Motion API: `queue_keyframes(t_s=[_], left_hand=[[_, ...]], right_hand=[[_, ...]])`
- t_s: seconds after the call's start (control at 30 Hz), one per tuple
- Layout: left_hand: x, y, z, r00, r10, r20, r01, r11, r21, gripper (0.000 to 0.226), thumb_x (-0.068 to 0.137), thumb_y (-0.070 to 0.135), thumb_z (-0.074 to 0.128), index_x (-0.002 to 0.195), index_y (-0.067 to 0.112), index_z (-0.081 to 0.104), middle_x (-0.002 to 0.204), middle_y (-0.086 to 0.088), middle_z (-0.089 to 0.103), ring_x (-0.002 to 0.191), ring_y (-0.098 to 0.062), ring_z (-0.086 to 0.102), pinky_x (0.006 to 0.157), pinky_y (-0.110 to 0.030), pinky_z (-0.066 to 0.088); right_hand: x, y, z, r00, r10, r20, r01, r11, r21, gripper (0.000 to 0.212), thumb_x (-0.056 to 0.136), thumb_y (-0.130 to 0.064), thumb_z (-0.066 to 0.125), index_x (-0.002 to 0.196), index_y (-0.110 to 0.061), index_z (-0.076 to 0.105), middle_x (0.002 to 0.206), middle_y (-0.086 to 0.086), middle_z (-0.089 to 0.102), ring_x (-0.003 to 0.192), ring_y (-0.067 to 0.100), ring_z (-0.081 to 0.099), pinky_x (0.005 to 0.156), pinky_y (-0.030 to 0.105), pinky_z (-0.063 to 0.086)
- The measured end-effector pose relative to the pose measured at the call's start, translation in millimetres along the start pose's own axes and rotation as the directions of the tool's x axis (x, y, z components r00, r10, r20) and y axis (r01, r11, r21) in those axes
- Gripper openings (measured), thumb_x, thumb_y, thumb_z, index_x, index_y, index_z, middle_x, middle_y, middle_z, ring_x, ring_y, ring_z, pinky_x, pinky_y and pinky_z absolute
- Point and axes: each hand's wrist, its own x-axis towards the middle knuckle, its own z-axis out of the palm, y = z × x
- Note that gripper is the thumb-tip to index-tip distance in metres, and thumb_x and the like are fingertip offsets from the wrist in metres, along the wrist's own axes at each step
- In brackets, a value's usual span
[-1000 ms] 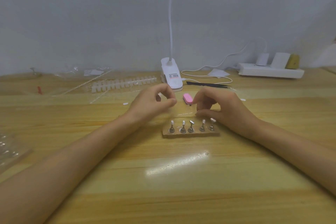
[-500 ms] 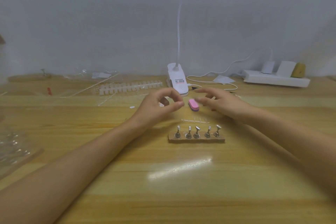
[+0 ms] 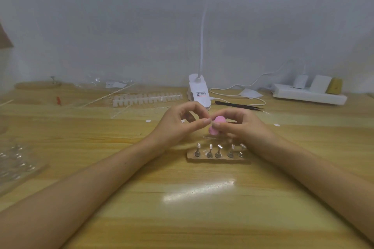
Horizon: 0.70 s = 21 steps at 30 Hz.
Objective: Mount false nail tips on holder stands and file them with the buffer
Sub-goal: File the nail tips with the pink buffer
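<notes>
Head view, five holder stands, one pink buffer

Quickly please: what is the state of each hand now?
Left hand: curled as in a pinch; cannot be told if it holds anything.
Right hand: holding the pink buffer.

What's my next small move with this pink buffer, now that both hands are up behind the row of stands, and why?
Probably lower the pink buffer toward the holder stands just in front. The right hand grips it above the table, and the left hand pinches right beside it; whether it holds a tip is too small to tell.
</notes>
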Motion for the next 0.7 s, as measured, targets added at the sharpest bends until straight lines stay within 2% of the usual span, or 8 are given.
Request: queue_keyframes(t_s=[0.1, 0.17, 0.2, 0.3, 0.4, 0.6, 0.7], left_hand=[[0, -1, 0, 1.000, 0.006, 0.001, -0.007, 0.999, 0.036, 0.010, 0.088, 0.017, 0.072, 0.081, 0.021, 0.066, 0.087, 0.013, 0.066, 0.069, 0.001, 0.055, 0.071, -0.012, 0.043], [0, -3, 0, 1.000, 0.012, 0.008, -0.012, 0.998, 0.060, 0.011, 0.089, 0.017, 0.071, 0.081, 0.022, 0.066, 0.088, 0.012, 0.066, 0.069, 0.000, 0.055, 0.071, -0.014, 0.043], [0, -4, 0, 1.000, 0.013, 0.016, -0.014, 0.997, 0.071, 0.010, 0.089, 0.017, 0.070, 0.081, 0.022, 0.066, 0.088, 0.011, 0.066, 0.070, -0.002, 0.056, 0.072, -0.016, 0.044], [0, -4, 0, 1.000, 0.001, 0.025, -0.003, 0.998, 0.055, 0.008, 0.090, 0.018, 0.069, 0.084, 0.021, 0.065, 0.090, 0.009, 0.066, 0.073, -0.007, 0.057, 0.073, -0.020, 0.044], [0, -4, -2, 1.000, -0.003, 0.012, 0.003, 1.000, -0.004, 0.009, 0.090, 0.017, 0.069, 0.084, 0.021, 0.065, 0.089, 0.010, 0.065, 0.072, -0.007, 0.055, 0.071, -0.016, 0.043], [1, -7, -3, 0.999, 0.001, -0.033, -0.002, 0.999, -0.040, 0.007, 0.088, 0.019, 0.072, 0.083, 0.019, 0.067, 0.089, 0.000, 0.067, 0.070, -0.004, 0.054, 0.068, -0.011, 0.041], [1, -8, -3, 1.000, 0.004, -0.027, -0.006, 0.998, -0.059, 0.008, 0.088, 0.018, 0.073, 0.082, 0.020, 0.067, 0.086, 0.007, 0.066, 0.068, -0.004, 0.053, 0.065, -0.010, 0.040]], right_hand=[[2, 0, -4, 0.996, 0.021, 0.092, -0.041, 0.975, 0.219, 0.025, 0.088, -0.008, 0.068, 0.112, -0.002, 0.072, 0.101, 0.010, 0.072, 0.083, 0.013, 0.069, 0.073, 0.021, 0.057], [2, -1, -9, 0.986, 0.029, 0.163, -0.076, 0.953, 0.292, 0.029, 0.085, -0.007, 0.070, 0.114, 0.000, 0.071, 0.107, 0.013, 0.072, 0.090, 0.014, 0.071, 0.085, 0.024, 0.058], [3, -1, -10, 0.983, 0.028, 0.180, -0.084, 0.947, 0.310, 0.028, 0.084, -0.007, 0.071, 0.112, -0.001, 0.071, 0.106, 0.012, 0.073, 0.090, 0.014, 0.072, 0.085, 0.023, 0.058], [4, -2, -7, 0.989, 0.044, 0.145, -0.084, 0.956, 0.283, 0.018, 0.086, -0.015, 0.070, 0.100, -0.005, 0.074, 0.097, 0.010, 0.075, 0.083, 0.014, 0.073, 0.074, 0.020, 0.058], [4, -3, -1, 0.992, 0.070, 0.109, -0.091, 0.977, 0.195, 0.021, 0.083, -0.025, 0.070, 0.094, -0.007, 0.073, 0.091, 0.009, 0.075, 0.078, 0.015, 0.072, 0.067, 0.020, 0.057], [2, -5, 3, 0.996, 0.072, -0.042, -0.054, 0.942, 0.330, 0.023, 0.085, -0.022, 0.067, 0.097, -0.002, 0.066, 0.087, 0.011, 0.076, 0.076, 0.016, 0.073, 0.066, 0.020, 0.059], [1, -6, 6, 0.998, 0.053, 0.046, -0.062, 0.974, 0.218, 0.022, 0.085, -0.022, 0.070, 0.095, -0.004, 0.066, 0.091, 0.015, 0.076, 0.083, 0.024, 0.075, 0.072, 0.028, 0.061]])
